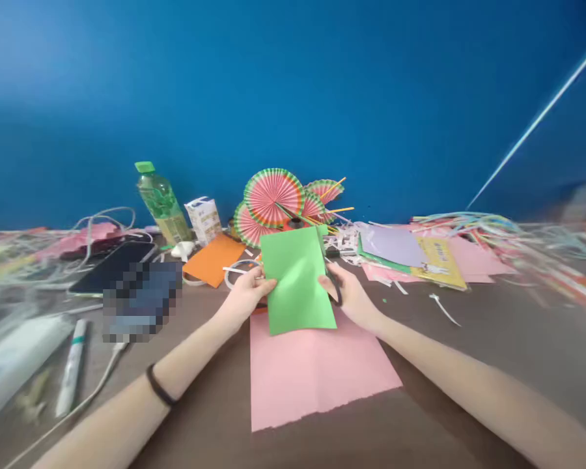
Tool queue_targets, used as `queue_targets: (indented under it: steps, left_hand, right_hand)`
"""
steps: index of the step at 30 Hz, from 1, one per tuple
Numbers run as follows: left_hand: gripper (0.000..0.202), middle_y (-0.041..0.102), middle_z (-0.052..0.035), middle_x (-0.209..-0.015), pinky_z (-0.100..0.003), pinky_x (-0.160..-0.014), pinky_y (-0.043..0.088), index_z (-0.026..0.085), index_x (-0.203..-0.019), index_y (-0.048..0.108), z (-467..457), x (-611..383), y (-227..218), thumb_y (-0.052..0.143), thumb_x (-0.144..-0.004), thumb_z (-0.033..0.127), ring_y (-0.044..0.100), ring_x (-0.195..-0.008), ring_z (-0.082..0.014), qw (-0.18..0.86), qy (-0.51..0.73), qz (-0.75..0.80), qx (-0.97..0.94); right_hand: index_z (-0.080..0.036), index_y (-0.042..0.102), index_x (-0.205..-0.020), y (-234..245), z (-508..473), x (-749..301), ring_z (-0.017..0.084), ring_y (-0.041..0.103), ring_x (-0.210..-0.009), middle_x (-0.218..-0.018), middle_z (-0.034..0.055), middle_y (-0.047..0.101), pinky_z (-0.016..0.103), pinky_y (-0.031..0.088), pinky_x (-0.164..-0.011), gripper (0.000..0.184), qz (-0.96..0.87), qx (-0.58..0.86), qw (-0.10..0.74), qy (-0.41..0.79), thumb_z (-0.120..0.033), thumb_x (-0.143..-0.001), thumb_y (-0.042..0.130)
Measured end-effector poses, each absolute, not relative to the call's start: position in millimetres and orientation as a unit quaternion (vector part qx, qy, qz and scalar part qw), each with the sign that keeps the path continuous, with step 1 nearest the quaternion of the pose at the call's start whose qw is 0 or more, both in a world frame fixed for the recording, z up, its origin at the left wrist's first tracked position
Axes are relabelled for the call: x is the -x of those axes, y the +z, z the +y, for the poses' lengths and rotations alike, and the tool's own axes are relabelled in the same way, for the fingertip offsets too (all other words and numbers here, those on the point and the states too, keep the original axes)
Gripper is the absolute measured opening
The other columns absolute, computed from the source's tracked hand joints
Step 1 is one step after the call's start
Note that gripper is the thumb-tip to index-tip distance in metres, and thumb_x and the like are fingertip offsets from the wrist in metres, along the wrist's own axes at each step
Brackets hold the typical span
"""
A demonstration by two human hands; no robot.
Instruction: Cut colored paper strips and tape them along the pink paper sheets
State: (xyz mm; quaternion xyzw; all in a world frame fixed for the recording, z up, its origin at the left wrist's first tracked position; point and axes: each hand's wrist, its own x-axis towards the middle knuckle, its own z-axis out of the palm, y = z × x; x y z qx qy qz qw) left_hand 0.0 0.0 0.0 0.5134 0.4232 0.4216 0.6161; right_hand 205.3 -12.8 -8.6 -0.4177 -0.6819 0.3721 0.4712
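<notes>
A sheet of green paper (300,280) is held up over the table between my two hands. My left hand (248,290) pinches its left edge, thumb in front and fingers behind. My right hand (349,293) grips the right edge the same way. By the right thumb shows a dark curved loop (338,290) that looks like a scissors handle; the rest of it is hidden. Beneath the green paper a pink sheet (317,371) lies on the table, its near edge rough and uneven.
Pink-and-green pleated paper fans (274,197) stand behind the hands. To the left are orange paper (215,259), a green-capped bottle (162,203), a small carton (204,220), a phone (114,267) and a marker (71,368). Stacked paper (390,244) and strips (473,228) lie right.
</notes>
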Motion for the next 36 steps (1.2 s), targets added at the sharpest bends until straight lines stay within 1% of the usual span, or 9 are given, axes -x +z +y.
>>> queue_targets:
  steps: [8,14,17,19,22,24,28,31,36]
  left_hand:
    - [0.05,0.069,-0.0011,-0.07,-0.031,-0.067,0.052,0.016,-0.099,0.052,0.8,-2.5,-0.4,0.072,-0.058,0.036,0.067,-0.066,-0.0203,0.618,0.415,0.425,-0.515]
    - [0.048,0.069,-0.0012,-0.072,-0.032,-0.068,0.052,0.016,-0.1,0.053,-0.9,-5.2,1.9,0.07,-0.06,0.035,0.067,-0.068,-0.0205,0.616,0.413,0.432,-0.513]
    - [0.042,0.069,-0.0011,-0.073,-0.031,-0.068,0.052,0.017,-0.097,0.053,-0.9,-5.7,1.5,0.069,-0.062,0.034,0.067,-0.069,-0.0199,0.61,0.419,0.436,-0.513]
    - [0.036,0.069,-0.0008,-0.075,-0.031,-0.068,0.051,0.017,-0.092,0.054,-0.1,-5.3,1.2,0.068,-0.064,0.034,0.066,-0.07,-0.0191,0.6,0.428,0.438,-0.515]
    - [0.028,0.068,-0.0007,-0.074,-0.029,-0.069,0.05,0.017,-0.084,0.054,2.5,-2.7,2.7,0.066,-0.065,0.034,0.065,-0.07,-0.0178,0.578,0.449,0.443,-0.518]
    - [0.027,0.068,-0.0007,-0.075,-0.027,-0.068,0.05,0.017,-0.084,0.055,5.5,1.4,5.8,0.065,-0.065,0.034,0.064,-0.07,-0.0166,0.552,0.468,0.454,-0.519]
    - [0.027,0.067,0.0002,-0.075,-0.022,-0.056,0.046,0.018,-0.085,0.055,14.3,16.0,14.9,0.063,-0.066,0.036,0.062,-0.066,-0.0149,0.481,0.494,0.512,-0.512]
    - [0.027,0.066,0.0005,-0.073,-0.023,-0.055,0.046,0.018,-0.083,0.054,22.5,29.0,20.7,0.063,-0.065,0.035,0.061,-0.062,-0.0145,0.456,0.513,0.524,-0.504]
    - [0.029,0.066,0.0001,-0.074,-0.025,-0.058,0.048,0.018,-0.081,0.056,31.7,45.0,26.0,0.067,-0.06,0.034,0.062,-0.064,-0.0156,0.469,0.495,0.528,-0.507]
  right_hand:
    - [-0.018,0.045,-0.077,-9.3,-15.2,-208.8,0.017,0.052,-0.076,-0.073,0.0019,0.053,0.026,0.044,-0.069,0.038,-0.694,0.424,0.462,0.355,-0.055,-0.078,0.047]
    - [-0.017,0.046,-0.076,-8.3,-14.9,-212.0,0.014,0.05,-0.07,-0.071,0.0011,0.052,0.024,0.042,-0.062,0.041,-0.689,0.434,0.458,0.357,-0.058,-0.077,0.047]
    - [-0.016,0.047,-0.076,-7.7,-15.0,-212.6,0.012,0.049,-0.064,-0.069,0.0,0.052,0.023,0.04,-0.057,0.041,-0.685,0.439,0.457,0.36,-0.057,-0.076,0.049]
    - [-0.017,0.045,-0.073,-7.1,-14.7,-213.0,0.011,0.048,-0.058,-0.064,-0.0017,0.051,0.022,0.038,-0.052,0.04,-0.679,0.443,0.451,0.374,-0.057,-0.075,0.05]
    - [-0.019,0.041,-0.072,-4.8,-13.7,-215.0,0.01,0.049,-0.045,-0.052,-0.0047,0.049,0.021,0.034,-0.043,0.038,-0.67,0.436,0.42,0.429,-0.056,-0.077,0.048]
    - [-0.019,0.042,-0.074,-2.3,-12.6,-217.6,0.01,0.05,-0.04,-0.047,-0.0056,0.049,0.021,0.032,-0.04,0.037,-0.674,0.422,0.397,0.459,-0.055,-0.08,0.045]
    - [-0.017,0.046,-0.078,4.9,-10.1,-224.4,0.009,0.05,-0.037,-0.046,-0.0062,0.048,0.02,0.029,-0.037,0.036,-0.692,0.399,0.359,0.483,-0.053,-0.081,0.045]
    - [-0.015,0.05,-0.08,13.0,-9.2,-229.0,0.007,0.047,-0.034,-0.044,-0.0068,0.046,0.019,0.027,-0.037,0.037,-0.702,0.399,0.316,0.498,-0.052,-0.08,0.047]
    - [-0.014,0.052,-0.08,27.2,-8.1,-238.0,0.007,0.044,-0.032,-0.042,-0.0075,0.045,0.019,0.031,-0.037,0.039,-0.708,0.425,0.281,0.488,-0.053,-0.076,0.051]
